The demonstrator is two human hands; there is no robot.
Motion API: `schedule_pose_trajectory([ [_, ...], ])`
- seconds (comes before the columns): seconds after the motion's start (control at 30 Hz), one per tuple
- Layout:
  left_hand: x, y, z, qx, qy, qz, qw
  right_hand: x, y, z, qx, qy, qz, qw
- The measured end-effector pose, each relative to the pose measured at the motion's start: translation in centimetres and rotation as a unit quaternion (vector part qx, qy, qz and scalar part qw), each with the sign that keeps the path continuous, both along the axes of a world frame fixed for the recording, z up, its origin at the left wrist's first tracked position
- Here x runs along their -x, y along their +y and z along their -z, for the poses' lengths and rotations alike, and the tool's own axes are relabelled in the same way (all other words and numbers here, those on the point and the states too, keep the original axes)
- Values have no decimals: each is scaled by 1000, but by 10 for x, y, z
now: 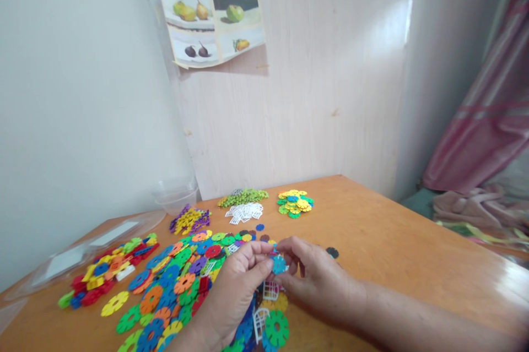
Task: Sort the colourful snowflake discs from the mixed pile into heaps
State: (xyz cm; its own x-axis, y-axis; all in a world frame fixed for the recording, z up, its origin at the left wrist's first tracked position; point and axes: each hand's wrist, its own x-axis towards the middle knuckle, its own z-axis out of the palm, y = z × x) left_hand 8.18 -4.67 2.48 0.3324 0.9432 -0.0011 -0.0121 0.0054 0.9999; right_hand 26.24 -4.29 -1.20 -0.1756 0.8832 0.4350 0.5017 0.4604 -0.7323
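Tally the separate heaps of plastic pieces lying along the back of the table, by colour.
Green heap: 1
White heap: 1
Yellow, green and blue disc heap: 1
Purple and yellow heap: 1
Total: 4
The big mixed spread near the left hand and right hand is not counted.

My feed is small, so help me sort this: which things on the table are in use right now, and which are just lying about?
In use:
- left hand and right hand, both pinching the blue disc
- big mixed pile of discs under the hands

Lying about:
- yellow-green disc heap
- white window pieces
- clear tub
- fruit picture
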Motion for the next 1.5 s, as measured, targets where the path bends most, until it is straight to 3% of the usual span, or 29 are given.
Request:
schedule_pose_trajectory([
  [0.57,0,0,-1,-11,32,-5,999,-13,1,-11,-70,-87,-35,993],
  [0.8,3,4,-4,-63,116,-66,989,-57,34,-27,-47,-145,96,984],
  [0.9,6,7,-3,-98,150,-76,981,-72,41,-32,-11,-200,103,974],
  [1.1,13,14,2,-164,209,-86,960,-82,39,-30,52,-319,44,945],
  [1.3,14,13,3,-203,275,-75,937,-83,39,-28,50,-338,66,937],
  [1.4,13,11,4,-243,336,-52,908,-76,38,-26,11,-299,45,953],
  [1.5,14,9,8,-302,414,-35,858,-62,31,-22,-32,-259,1,965],
])
